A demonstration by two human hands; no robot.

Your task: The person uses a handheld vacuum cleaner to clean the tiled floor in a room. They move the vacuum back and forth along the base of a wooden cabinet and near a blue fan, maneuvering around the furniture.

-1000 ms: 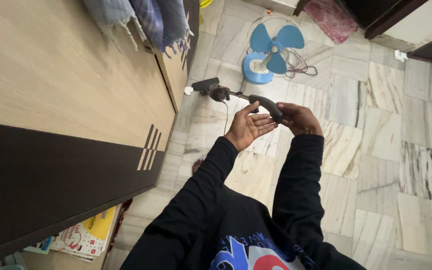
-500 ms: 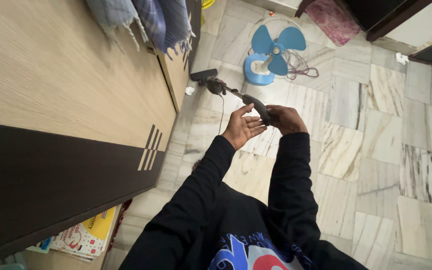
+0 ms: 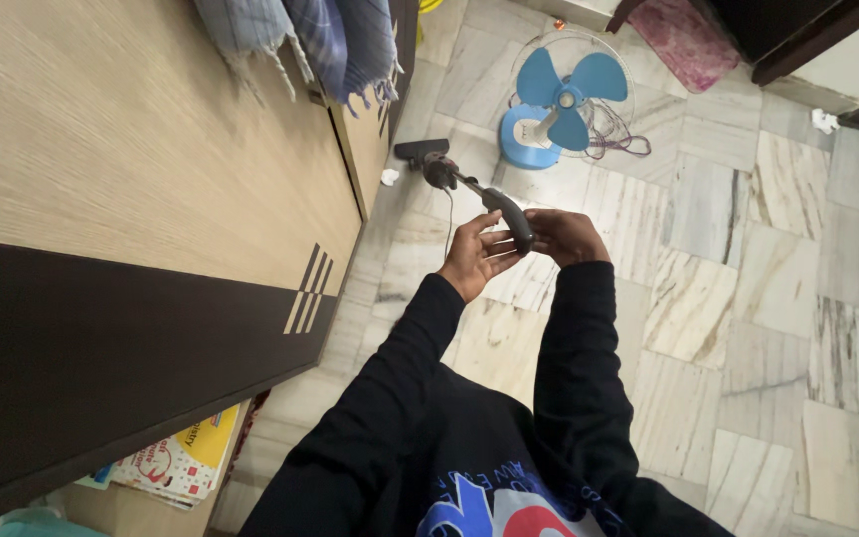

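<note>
I hold a dark stick vacuum cleaner by its curved grey handle with both hands. My left hand cups the handle from the left, fingers partly spread against it. My right hand wraps the handle from the right. The vacuum's tube runs away from me to a black floor nozzle that rests on the marble floor by the foot of a wooden wardrobe. A thin cord hangs down from the tube. A small white scrap lies beside the nozzle.
A tall wardrobe of light wood with a dark band fills the left. Checked cloths hang over its door. A blue pedestal fan with a tangled cable stands beyond the nozzle. Further off lie a pink mat and books.
The vacuum and both hands have shifted left and away from me, and the nozzle now sits closer to the wardrobe's foot. My grip on the handle is unchanged.
</note>
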